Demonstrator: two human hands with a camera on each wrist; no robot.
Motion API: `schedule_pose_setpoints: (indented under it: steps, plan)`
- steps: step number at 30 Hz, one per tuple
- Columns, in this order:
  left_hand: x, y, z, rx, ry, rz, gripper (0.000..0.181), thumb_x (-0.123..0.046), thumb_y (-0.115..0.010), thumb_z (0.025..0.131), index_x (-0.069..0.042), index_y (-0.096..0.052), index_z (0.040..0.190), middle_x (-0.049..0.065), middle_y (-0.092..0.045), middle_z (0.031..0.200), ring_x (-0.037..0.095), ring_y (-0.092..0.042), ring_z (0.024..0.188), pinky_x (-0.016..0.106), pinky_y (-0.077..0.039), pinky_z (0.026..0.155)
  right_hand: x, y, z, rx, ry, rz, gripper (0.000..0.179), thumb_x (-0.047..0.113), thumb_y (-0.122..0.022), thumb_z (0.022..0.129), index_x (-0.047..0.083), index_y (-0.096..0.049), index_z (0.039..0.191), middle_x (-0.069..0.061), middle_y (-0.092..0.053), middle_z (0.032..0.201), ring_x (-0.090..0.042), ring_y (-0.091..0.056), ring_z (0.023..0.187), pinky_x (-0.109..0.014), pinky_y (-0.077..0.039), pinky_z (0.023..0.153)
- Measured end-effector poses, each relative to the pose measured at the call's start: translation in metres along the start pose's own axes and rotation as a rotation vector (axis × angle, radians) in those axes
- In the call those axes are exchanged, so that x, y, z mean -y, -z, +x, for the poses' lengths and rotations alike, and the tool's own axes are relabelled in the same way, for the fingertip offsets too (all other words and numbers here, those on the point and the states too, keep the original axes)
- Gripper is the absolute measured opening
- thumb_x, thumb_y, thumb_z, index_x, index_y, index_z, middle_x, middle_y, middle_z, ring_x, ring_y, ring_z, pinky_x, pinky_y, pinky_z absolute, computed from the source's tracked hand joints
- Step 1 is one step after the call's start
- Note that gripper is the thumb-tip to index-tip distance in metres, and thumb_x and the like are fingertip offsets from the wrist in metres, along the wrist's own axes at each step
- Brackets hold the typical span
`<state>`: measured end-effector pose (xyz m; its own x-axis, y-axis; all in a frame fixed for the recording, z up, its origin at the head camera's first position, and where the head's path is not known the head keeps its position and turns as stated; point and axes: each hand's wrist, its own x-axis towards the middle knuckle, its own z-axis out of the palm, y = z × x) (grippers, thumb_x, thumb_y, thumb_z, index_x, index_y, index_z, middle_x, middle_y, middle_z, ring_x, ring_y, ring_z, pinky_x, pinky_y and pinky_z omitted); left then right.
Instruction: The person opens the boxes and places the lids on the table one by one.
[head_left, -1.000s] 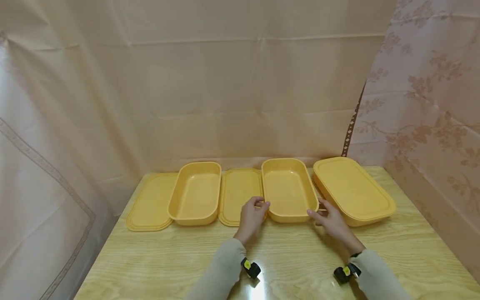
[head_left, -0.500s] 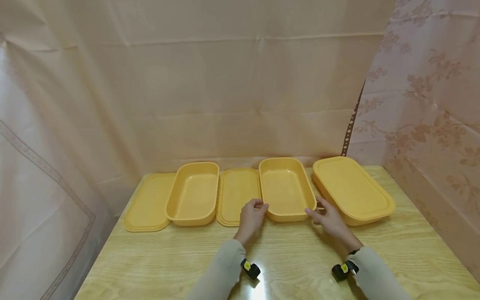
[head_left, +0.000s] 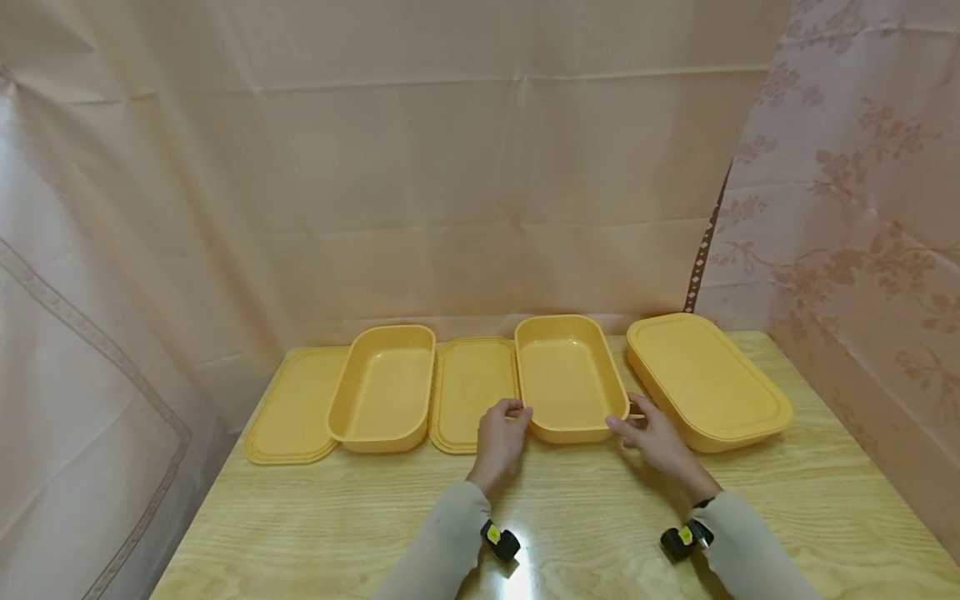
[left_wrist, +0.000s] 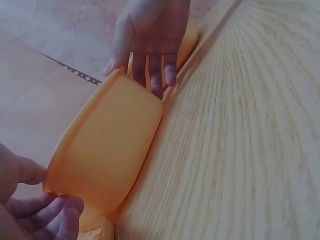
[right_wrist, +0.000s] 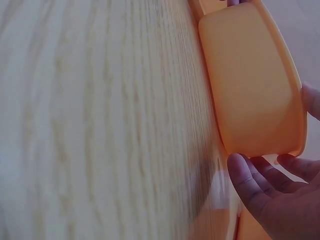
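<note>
Both hands are at the near end of an uncovered yellow rectangular food container [head_left: 572, 379]. The left hand [head_left: 501, 436] holds its near left corner, thumb at the rim and fingers curled below. At the near right corner, the right hand [head_left: 657, 439] has its thumb on the rim and its fingers against the side [right_wrist: 255, 85]. A flat yellow lid [head_left: 474, 392] lies directly left of this container, beside the left hand. Past that lid stands a second uncovered yellow container [head_left: 386, 385], with another flat lid [head_left: 300, 404] at the far left, partly overlapped by it.
A lidded yellow container [head_left: 708, 379] sits at an angle on the right, close to the right hand. Everything stands in a row along the back of the wooden table [head_left: 315, 533]. Beige curtains [head_left: 450, 192] hang behind, and a floral curtain [head_left: 862, 233] on the right.
The held container has slid slightly left with both hands. The lids and the second container on its left have shifted left too, while the lidded container has stayed put.
</note>
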<state>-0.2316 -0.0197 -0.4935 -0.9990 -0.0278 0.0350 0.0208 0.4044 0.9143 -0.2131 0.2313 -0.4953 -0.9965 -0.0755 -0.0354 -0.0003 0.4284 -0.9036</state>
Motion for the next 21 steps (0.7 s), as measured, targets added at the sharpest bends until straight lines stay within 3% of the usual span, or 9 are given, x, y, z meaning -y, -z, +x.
schedule_pose_setpoints:
  steps: [11, 21]
  plan:
    - [0.0011, -0.0019, -0.0001, 0.005, 0.018, 0.001, 0.029, -0.023, -0.064, 0.094, -0.001, -0.069, 0.111, 0.006, -0.071, 0.096, 0.008, -0.06, 0.077, 0.02, -0.047, 0.065, -0.0013, 0.0041, 0.0022, -0.005, -0.011, -0.07, 0.069, 0.035, -0.063, 0.095, -0.002, -0.035, 0.146, -0.027, -0.049, 0.132, -0.033, -0.06, 0.108, -0.029, -0.055, 0.073]
    - [-0.001, 0.0001, 0.0001, -0.017, -0.006, 0.005, 0.027, -0.019, -0.065, 0.091, 0.0, -0.07, 0.109, 0.005, -0.071, 0.094, 0.006, -0.058, 0.072, 0.02, -0.046, 0.062, 0.0037, 0.0073, -0.0004, -0.027, 0.014, -0.091, 0.068, 0.033, -0.064, 0.095, -0.004, -0.036, 0.145, -0.029, -0.05, 0.133, -0.037, -0.058, 0.11, -0.031, -0.056, 0.071]
